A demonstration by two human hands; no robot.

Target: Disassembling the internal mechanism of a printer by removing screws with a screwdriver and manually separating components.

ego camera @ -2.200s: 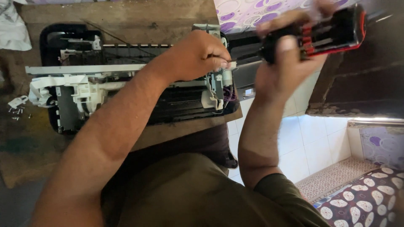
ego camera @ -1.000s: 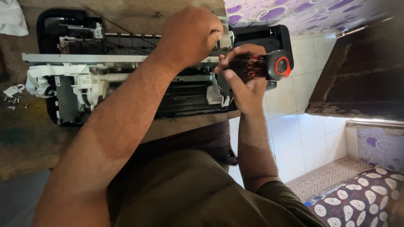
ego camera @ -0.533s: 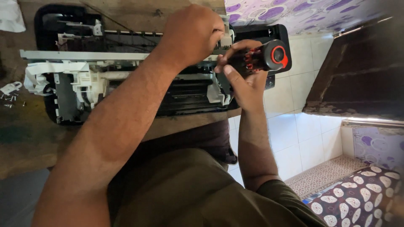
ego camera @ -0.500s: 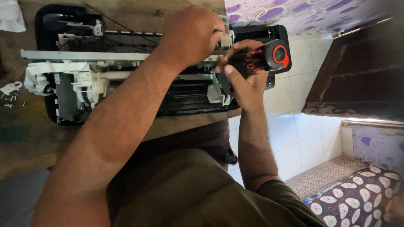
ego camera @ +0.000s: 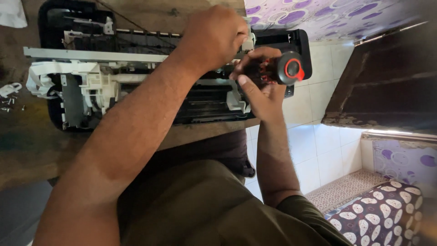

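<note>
An opened black printer [ego camera: 114, 86], its cover off, lies on a worn wooden table [ego camera: 27, 150], showing a metal rail [ego camera: 91, 54] and white plastic parts. My left hand [ego camera: 214, 38] reaches across it and grips a part at the printer's upper right. Just right of it, my right hand [ego camera: 261, 93] is wrapped around a black screwdriver with a red-ringed end cap [ego camera: 287, 68]. The tool points into the printer's right end, and its tip is hidden behind my fingers.
Small loose screws and a white clip [ego camera: 9, 89] lie on the table left of the printer. A white cloth [ego camera: 11, 11] sits at the top left corner. Right of the table are white tiles [ego camera: 318, 150] and a patterned cushion [ego camera: 382, 218].
My right hand has brought the screwdriver down from high on the right to the printer's right end, beside my left hand. My left hand stayed on the printer, shifting slightly right.
</note>
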